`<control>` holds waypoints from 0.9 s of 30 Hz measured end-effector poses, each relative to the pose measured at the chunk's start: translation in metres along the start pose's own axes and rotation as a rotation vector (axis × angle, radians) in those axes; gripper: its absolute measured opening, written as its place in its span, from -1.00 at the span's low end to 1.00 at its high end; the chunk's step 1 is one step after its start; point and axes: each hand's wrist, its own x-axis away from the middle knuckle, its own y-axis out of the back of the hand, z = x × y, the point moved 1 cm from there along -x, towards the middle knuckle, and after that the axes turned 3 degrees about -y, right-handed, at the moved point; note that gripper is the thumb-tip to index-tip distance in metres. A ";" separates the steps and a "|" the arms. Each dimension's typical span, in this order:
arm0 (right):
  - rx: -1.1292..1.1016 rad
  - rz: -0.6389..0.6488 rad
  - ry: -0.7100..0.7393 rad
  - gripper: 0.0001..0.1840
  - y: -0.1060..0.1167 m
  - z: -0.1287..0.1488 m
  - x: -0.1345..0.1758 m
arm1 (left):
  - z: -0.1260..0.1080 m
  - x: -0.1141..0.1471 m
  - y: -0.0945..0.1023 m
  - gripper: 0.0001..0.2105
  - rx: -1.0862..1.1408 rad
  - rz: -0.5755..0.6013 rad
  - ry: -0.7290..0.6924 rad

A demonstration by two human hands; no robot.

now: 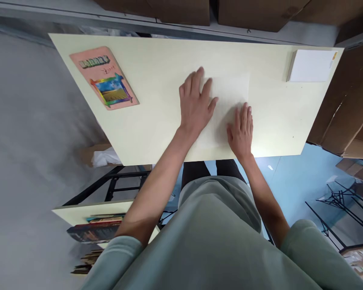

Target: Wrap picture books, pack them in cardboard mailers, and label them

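Observation:
A thin white sheet of paper [226,90] lies flat on the pale table [157,72], and its edges are faint against the surface. My left hand [196,100] rests over the sheet's left side, palm down with fingers spread. Near the lower right edge of the paper, my right hand [241,131] lies flat with its fingers stretched out and the thumb apart. Neither hand grips anything. The part of the sheet under my palms is hidden.
At the table's left end lies a pink book [105,78] with a colourful cover picture. A stack of white paper [312,65] sits at the far right corner. Cardboard boxes [345,92] stand to the right and behind. More books [99,229] are on a lower shelf at left.

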 end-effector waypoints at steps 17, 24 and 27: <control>-0.097 -0.183 -0.078 -0.64 0.044 -0.041 -0.011 | 0.024 0.034 0.049 -0.80 -0.098 -0.197 0.244; -0.021 -0.019 0.085 -0.37 0.037 0.035 0.004 | 0.037 0.112 0.021 -0.84 -0.077 -0.439 0.521; 0.086 0.125 0.132 -0.22 0.009 0.054 0.005 | 0.035 0.121 0.007 -0.85 -0.029 -0.467 0.524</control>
